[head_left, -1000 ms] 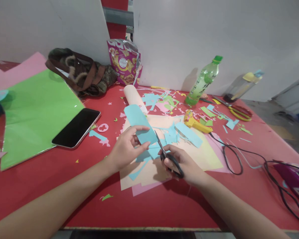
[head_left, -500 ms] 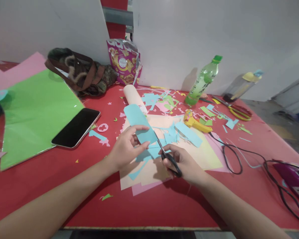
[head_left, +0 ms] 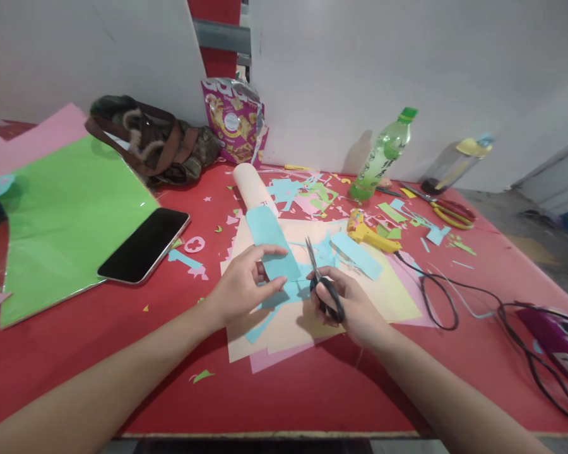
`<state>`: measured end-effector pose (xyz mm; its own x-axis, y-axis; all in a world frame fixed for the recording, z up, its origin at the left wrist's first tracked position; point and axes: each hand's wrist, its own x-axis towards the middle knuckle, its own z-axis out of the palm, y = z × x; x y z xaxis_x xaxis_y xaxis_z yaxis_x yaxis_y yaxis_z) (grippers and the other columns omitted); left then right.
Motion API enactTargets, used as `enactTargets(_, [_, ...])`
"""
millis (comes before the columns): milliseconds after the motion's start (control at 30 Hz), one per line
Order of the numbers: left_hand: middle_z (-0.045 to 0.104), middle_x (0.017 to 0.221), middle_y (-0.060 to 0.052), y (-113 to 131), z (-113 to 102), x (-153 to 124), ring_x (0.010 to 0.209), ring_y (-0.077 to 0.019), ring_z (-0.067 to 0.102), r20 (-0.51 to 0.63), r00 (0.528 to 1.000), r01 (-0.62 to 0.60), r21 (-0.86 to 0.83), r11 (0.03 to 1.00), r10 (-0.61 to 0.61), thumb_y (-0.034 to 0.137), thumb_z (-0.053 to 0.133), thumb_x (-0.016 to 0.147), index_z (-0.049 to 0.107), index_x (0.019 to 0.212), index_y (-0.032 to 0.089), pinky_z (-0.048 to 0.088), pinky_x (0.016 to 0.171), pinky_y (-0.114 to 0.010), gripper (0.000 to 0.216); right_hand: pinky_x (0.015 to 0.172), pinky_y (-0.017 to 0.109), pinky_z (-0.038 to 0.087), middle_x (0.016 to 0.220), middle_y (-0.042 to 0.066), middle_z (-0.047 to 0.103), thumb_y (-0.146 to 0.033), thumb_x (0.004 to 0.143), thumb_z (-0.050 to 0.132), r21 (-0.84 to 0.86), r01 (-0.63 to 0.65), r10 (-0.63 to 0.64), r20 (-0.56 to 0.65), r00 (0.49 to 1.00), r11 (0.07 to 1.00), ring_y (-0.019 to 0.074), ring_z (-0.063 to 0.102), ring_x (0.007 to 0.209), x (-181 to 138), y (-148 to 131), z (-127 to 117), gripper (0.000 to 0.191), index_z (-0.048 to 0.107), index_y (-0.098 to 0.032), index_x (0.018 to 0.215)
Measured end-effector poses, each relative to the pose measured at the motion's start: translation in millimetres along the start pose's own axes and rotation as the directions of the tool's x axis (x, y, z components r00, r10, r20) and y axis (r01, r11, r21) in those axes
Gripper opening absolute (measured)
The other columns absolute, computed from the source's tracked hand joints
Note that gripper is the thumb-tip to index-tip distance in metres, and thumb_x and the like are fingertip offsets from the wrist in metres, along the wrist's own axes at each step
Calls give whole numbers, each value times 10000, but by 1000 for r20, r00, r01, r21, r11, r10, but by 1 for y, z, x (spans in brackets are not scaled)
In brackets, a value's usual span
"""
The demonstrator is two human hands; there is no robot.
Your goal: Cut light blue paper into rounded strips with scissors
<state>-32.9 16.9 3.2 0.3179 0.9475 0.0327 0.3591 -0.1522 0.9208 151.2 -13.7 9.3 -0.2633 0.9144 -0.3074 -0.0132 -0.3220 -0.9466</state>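
Note:
My left hand (head_left: 246,284) is closed on a strip of light blue paper (head_left: 271,234), thumb and fingers at its near end. The strip has rounded corners at its far end and slants away from me. In my right hand (head_left: 343,299) are black-handled scissors (head_left: 328,293), their blades pointing up and away, just right of the strip and apart from it. Beneath both hands lie sheets of cream paper (head_left: 284,334) with blue offcuts (head_left: 293,291) on them. Another blue strip (head_left: 357,254) rests to the right.
A yellow glue gun (head_left: 372,236) with a black cable lies at right. Behind stand a green bottle (head_left: 383,154), a snack bag (head_left: 234,123) and a paper roll (head_left: 253,186). A phone (head_left: 144,244) and green sheet (head_left: 71,214) are left; a purple power strip (head_left: 556,343) is far right.
The scissors have come away from the blue strip's right edge, and their blades now point more upright. The strip has shifted slightly down and right in my left hand.

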Motion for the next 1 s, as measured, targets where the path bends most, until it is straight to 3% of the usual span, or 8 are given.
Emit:
enactTargets(233, [539, 721, 4, 2, 3, -2, 572, -113, 515, 294, 956, -20, 30, 999, 10, 223, 554, 681, 427, 1099, 183, 431, 522, -225, 439, 369, 163, 367, 656, -47, 475, -394, 708, 558, 112, 111, -109, -25, 994, 987, 68, 483, 480, 2, 0, -2, 300, 413, -219, 904])
enactTargets(433, [530, 844, -17, 6, 1, -6, 613, -111, 489, 523, 849, -131, 85, 988, 68, 219, 569, 661, 452, 1090, 195, 403, 541, -214, 446, 387, 174, 410, 680, -73, 473, -202, 632, 639, 117, 164, -142, -178, 974, 980, 46, 491, 443, 4, -2, -1, 332, 391, -234, 849])
enactTargets(567, [513, 809, -3, 12, 0, -8, 586, -97, 453, 635, 769, -166, 99, 981, 66, 194, 574, 652, 464, 1086, 194, 379, 516, -191, 448, 342, 159, 385, 596, -95, 444, -174, 613, 636, 103, 163, -140, -202, 969, 981, 46, 483, 397, 4, -2, -1, 330, 388, -231, 824])
enactTargets(667, [511, 764, 9, 14, 0, -7, 545, -87, 432, 669, 741, -167, 97, 981, 60, 196, 577, 655, 465, 1096, 204, 365, 485, -182, 455, 308, 149, 358, 538, -112, 423, -180, 615, 628, 84, 163, -143, -207, 968, 983, 47, 469, 346, 4, -3, -2, 321, 381, -230, 814])
enactTargets(767, [560, 789, -13, 12, 1, -6, 588, -99, 474, 636, 766, -182, 78, 980, 91, 216, 541, 697, 527, 1020, 178, 393, 539, -196, 325, 298, 147, 358, 566, -113, 433, -188, 606, 630, 91, 166, -141, -227, 963, 982, 36, 461, 329, 4, -3, -2, 323, 377, -227, 803])
enactTargets(900, [608, 763, -31, 6, 5, -3, 659, -117, 535, 477, 876, -98, 36, 995, 69, 189, 474, 736, 595, 795, 146, 427, 608, -215, 142, 293, 145, 360, 576, -114, 412, -194, 602, 625, 72, 158, -137, -238, 962, 985, 31, 453, 332, 5, -5, -1, 325, 375, -229, 807])
enactTargets(1000, [614, 710, -22, 2, 7, -3, 646, -123, 549, 376, 926, 0, -13, 1000, 5, 191, 490, 721, 596, 737, 156, 440, 586, -223, 113, 302, 152, 372, 578, -107, 415, -215, 611, 624, 23, 126, -116, -248, 962, 992, 42, 459, 360, 5, -6, -1, 320, 377, -228, 815])
